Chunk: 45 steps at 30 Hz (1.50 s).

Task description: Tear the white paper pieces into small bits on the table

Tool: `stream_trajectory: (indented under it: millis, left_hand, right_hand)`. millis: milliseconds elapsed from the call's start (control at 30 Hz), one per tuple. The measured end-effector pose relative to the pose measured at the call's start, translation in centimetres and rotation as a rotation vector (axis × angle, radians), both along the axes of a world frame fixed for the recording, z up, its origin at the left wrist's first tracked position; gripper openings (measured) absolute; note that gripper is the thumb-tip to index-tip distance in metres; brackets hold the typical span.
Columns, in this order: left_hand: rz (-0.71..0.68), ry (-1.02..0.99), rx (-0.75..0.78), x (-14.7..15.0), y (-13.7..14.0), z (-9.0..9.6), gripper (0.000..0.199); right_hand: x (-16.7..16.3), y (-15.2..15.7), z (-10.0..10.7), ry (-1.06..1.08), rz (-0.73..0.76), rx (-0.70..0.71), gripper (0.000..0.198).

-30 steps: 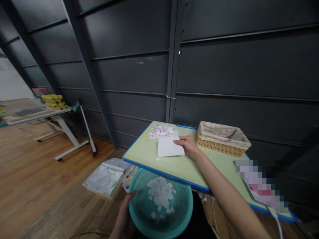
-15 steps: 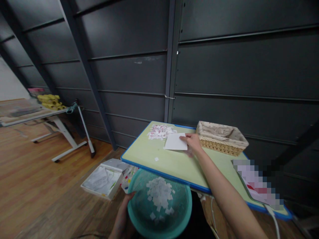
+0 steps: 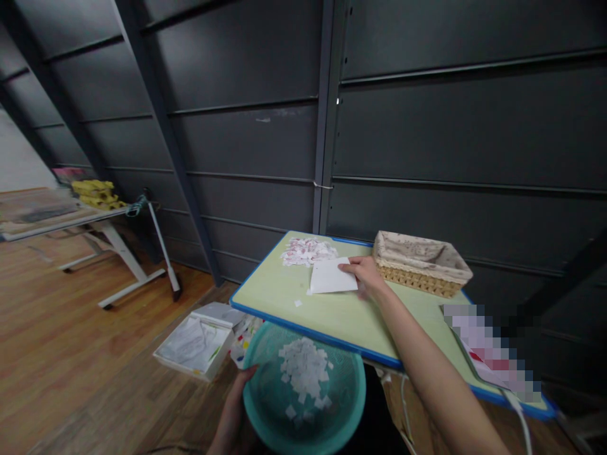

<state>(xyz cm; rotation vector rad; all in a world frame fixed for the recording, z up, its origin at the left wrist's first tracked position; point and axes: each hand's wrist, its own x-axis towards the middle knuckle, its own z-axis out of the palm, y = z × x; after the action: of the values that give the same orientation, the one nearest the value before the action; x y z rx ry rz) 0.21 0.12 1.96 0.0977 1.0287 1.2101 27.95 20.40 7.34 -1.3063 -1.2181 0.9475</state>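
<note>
My right hand (image 3: 367,273) pinches a flat white card (image 3: 332,276) by its right edge, just over the tabletop. Behind the card's far left edge lies a pile of white and pinkish paper scraps (image 3: 303,250). A single small white square (image 3: 298,303) rests on the table nearer me. Below the table's front edge, my left hand (image 3: 241,385) grips the left rim of a green plastic basin (image 3: 345,404); most of its fingers are hidden. Inside the basin sits a heap of small white paper squares (image 3: 304,370).
A cloth-lined wicker basket (image 3: 422,262) stands at the back right of the yellow-green table (image 3: 270,284). A tablet-like slab (image 3: 488,354), partly pixelated, lies at right. On the floor is an open white box (image 3: 194,344). Another table (image 3: 61,221) holds yellow things (image 3: 97,193).
My right hand has brought the white card slightly left and towards me, tilting it a little. My left hand and the basin have stayed put.
</note>
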Motion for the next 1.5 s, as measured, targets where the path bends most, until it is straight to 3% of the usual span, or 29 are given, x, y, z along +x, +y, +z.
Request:
stream_trajectory:
  millis: [200, 433, 633, 800, 967, 1133, 1500]
  left_hand:
    - [-0.007, -0.018, -0.017, 0.1, 0.1, 0.1, 0.059]
    - [0.002, 0.003, -0.002, 0.0, 0.0, 0.1, 0.055]
    - [0.013, 0.011, -0.003, 0.1, 0.0, 0.2, 0.054]
    - [0.018, 0.01, -0.017, 0.3, 0.0, 0.3, 0.056]
    - [0.013, 0.033, -0.011, 0.1, 0.1, 0.0, 0.054]
    - [-0.005, 0.018, -0.011, 0.1, 0.0, -0.1, 0.053]
    - [0.006, 0.01, 0.005, 0.0, 0.0, -0.2, 0.054]
  right_hand:
    - [-0.7, -1.0, 0.9, 0.093, 0.035, 0.0, 0.028]
    - [-0.2, -0.2, 0.0, 0.055, 0.018, 0.038, 0.037]
    - [0.2, -0.2, 0.3, -0.077, -0.062, 0.096, 0.037]
    - [-0.2, -0.8, 0.9, -0.1, 0.005, 0.085, 0.036]
    - [-0.3, -0.6, 0.9, -0.15, -0.102, 0.146, 0.039]
    - [-0.2, -0.6, 0.8, -0.228, -0.089, 0.147, 0.04]
    - [-0.5, -0.7, 0.9, -0.102, -0.108, 0.154, 0.036]
